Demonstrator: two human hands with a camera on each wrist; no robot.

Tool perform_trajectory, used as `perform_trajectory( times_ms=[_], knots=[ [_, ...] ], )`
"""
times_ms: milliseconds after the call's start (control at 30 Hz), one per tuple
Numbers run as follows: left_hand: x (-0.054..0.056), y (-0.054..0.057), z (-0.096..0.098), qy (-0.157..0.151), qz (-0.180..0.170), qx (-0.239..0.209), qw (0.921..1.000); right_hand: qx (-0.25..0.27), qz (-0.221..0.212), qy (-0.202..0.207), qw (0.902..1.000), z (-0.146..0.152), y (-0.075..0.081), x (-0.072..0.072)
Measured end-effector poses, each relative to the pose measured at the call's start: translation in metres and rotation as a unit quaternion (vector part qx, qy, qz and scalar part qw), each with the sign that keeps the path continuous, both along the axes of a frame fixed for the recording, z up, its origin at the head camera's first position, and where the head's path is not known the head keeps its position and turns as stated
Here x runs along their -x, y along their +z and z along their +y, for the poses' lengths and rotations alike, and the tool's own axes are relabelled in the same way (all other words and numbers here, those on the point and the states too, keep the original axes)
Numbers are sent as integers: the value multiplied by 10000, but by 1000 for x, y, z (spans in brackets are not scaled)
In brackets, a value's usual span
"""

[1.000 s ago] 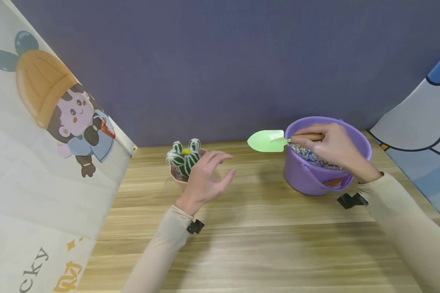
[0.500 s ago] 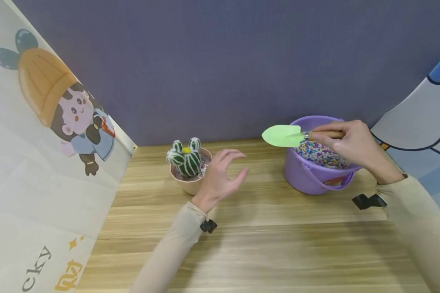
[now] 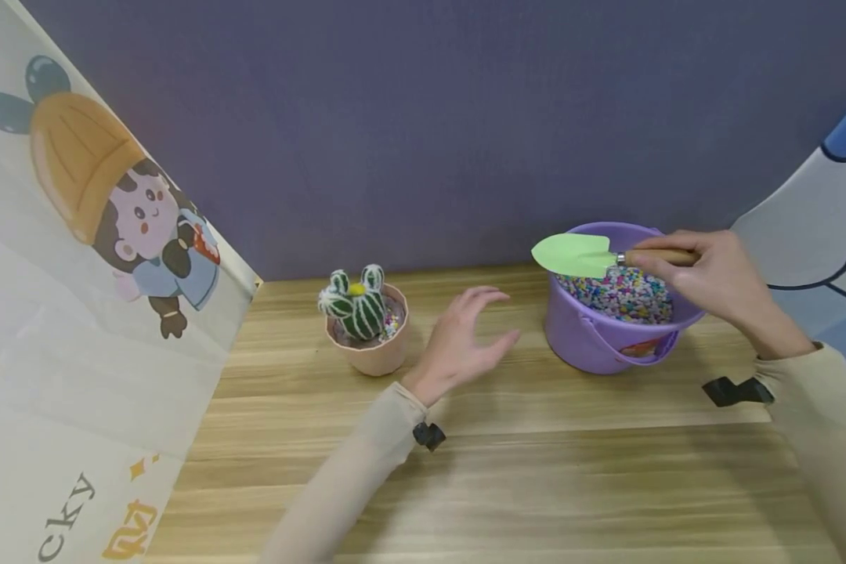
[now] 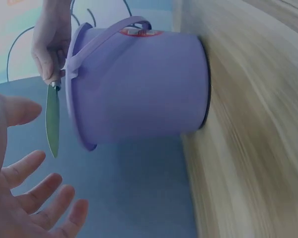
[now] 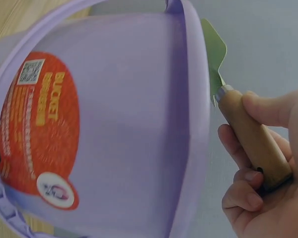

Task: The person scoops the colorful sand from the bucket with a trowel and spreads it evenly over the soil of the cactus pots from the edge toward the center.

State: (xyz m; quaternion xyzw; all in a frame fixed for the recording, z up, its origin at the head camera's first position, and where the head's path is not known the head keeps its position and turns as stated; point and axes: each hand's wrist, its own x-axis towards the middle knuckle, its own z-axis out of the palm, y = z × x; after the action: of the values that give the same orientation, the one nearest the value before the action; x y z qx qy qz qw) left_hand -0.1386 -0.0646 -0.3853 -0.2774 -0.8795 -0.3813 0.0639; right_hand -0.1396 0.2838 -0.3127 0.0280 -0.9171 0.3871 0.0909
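"Well, what did you see of the right hand [image 3: 722, 278] from your distant console?"

"I saw its fingers curled round the wooden handle [image 5: 257, 141] of a green trowel [image 3: 574, 255], toward 3 o'clock in the head view. The blade pointed to 9 o'clock, above the 10 o'clock edge of a purple bucket [image 3: 580, 338] holding multicolored pellets [image 3: 630, 296]."

"And the left hand [image 3: 463, 345]?"

"I saw it raised over the wooden table [image 3: 536, 486], thumb and fingers spread apart. Near it, at 9 o'clock, a pale pot [image 3: 376, 360] held a striped cactus [image 3: 363, 315]; at 3 o'clock stood the bucket."
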Motion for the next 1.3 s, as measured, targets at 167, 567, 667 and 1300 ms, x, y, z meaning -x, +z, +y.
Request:
perform_trajectory(
  times_ms=[167, 567, 667, 1300],
  knots=[
    [3, -3, 19, -66, -314, 9, 9995, -69, -161, -207, 9996, 12, -4, -3],
    [10, -8, 53, -82, -239, -79, 9996, -470, -256, -525, 9972, 37, -13, -3],
    [13, -9, 59, -80, -180, -69, 9998, -645, -263, -539, 9961, 39, -16, -2],
    [30, -16, 80, -99, -247, -175, 9995, -1814, -421, -478, 9813, 60, -12, -3]
  ],
)
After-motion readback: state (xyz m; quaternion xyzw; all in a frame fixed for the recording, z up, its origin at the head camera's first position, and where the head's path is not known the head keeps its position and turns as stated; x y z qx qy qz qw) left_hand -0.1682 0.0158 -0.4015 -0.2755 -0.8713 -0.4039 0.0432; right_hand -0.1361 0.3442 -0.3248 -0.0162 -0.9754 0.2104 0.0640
